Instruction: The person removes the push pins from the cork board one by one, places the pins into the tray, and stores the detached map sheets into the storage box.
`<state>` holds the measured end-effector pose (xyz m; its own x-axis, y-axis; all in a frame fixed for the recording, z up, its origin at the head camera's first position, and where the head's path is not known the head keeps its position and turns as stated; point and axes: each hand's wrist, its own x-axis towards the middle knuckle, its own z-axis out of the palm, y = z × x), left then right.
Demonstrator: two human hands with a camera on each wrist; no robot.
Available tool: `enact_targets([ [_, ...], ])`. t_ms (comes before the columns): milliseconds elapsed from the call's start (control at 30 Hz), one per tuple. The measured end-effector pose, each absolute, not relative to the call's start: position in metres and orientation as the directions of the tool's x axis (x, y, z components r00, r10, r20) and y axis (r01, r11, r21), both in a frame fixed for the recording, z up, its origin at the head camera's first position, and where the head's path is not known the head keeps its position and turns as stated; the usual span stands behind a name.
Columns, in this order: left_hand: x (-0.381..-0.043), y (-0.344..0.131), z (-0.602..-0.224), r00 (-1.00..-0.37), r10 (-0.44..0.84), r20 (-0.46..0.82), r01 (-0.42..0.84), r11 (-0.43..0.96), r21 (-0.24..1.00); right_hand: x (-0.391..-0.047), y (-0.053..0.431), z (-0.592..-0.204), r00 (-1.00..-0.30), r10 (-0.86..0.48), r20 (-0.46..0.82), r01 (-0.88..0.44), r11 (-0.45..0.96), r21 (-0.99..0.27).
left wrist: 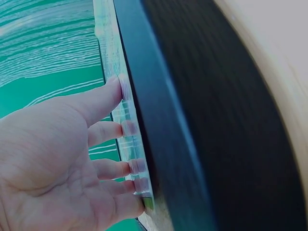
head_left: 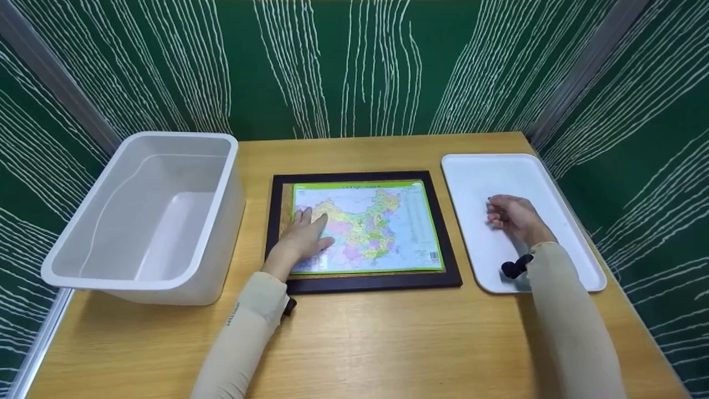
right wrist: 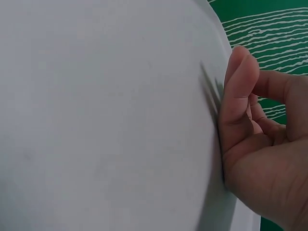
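Note:
A map (head_left: pixel 360 227) with a bright green border lies on a brown board inside a dark picture frame (head_left: pixel 365 285). My left hand (head_left: pixel 303 237) rests on the left part of the map, fingers spread; in the left wrist view its fingertips (left wrist: pixel 115 89) touch the glossy sheet. On the right, my right hand (head_left: pixel 512 213) is low over the white tray (head_left: pixel 471 177), its thumb and forefinger pinched together. A tiny dark thing (head_left: pixel 489 198) shows at those fingertips; its kind is too small to make out. In the right wrist view the curled fingers (right wrist: pixel 240 82) hide it.
A deep white plastic bin (head_left: pixel 221 260) stands at the table's left side. The wooden table (head_left: pixel 376 343) is bounded at the back and sides by green panels (head_left: pixel 360 66) with white wavy lines. Dark wrist cameras (head_left: pixel 515 267) sit under the sleeves.

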<state>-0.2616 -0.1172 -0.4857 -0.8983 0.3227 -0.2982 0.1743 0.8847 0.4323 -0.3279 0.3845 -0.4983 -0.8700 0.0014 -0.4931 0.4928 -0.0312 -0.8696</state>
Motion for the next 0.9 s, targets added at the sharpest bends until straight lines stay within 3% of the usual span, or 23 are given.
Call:
enact_targets([
  [900, -0.261, -0.118, -0.487, -0.898, 0.327, -0.293, 0.189, 0.891, 0.414, -0.331, 0.385, -0.514, -0.899, 0.056, -0.433, 0.432, -0.029, -0.901],
])
